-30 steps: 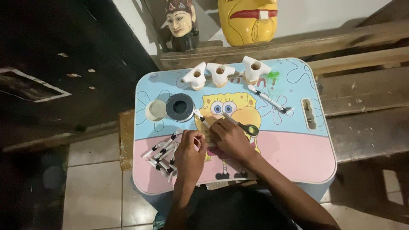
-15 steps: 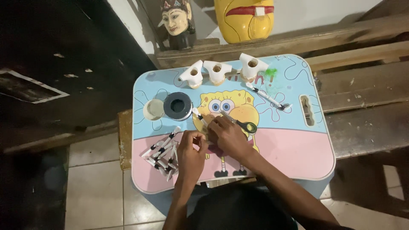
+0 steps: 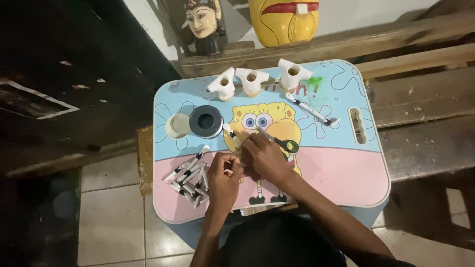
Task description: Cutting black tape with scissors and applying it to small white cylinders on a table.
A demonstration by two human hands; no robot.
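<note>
White stick (image 3: 230,134) just above both hands (left (image 3: 223,179), right (image 3: 264,157)).

The single head camera looked steeply down from close above, the small table (image 3: 346,173) filling the frame's centre.

My left hand (image 3: 222,179) and right hand (image 3: 264,157) are resting side by side at the middle of the lap table (image 3: 346,173). A pile of small sticks (image 3: 190,179) is lying just left of my left hand. Behind it, a dish (image 3: 177,125) and a tape roll (image 3: 206,121) are sitting side by side. Scissors (image 3: 279,141) are lying just behind my right hand. Three cones (image 3: 252,80) are standing along the far edge, with a mask (image 3: 202,20) behind them on the bench (image 3: 425,79).
</note>
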